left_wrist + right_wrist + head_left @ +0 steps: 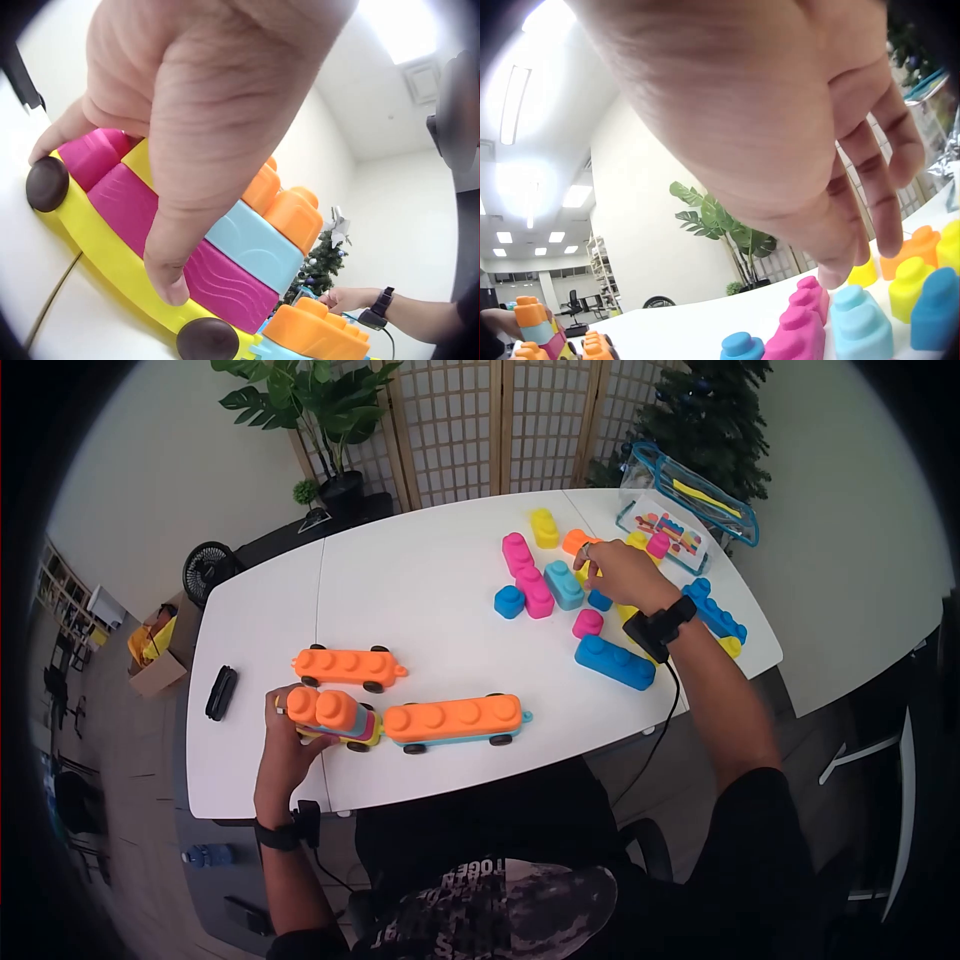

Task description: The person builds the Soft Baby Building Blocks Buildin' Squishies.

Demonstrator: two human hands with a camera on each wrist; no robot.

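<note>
My left hand [285, 745] grips the yellow-based wheeled car [112, 247], its thumb against the magenta block on the side. Light blue and orange blocks [294, 217] are stacked on top. The car's front end meets a long orange-topped wagon [455, 716] on wheels. Over the loose blocks at the right my right hand [630, 575] hangs with fingers bent downward, near an orange block [911, 252], a yellow block [910, 288] and a light blue block [861, 322]. No block shows in its fingers in the right wrist view.
Another orange wheeled wagon [348, 667] stands behind the car. Magenta blocks [535, 592], a long blue block [615, 662] and several others lie on the right. A clear bag [690, 490] and a picture card [665, 532] are at the back right; a black case [221, 693] lies far left.
</note>
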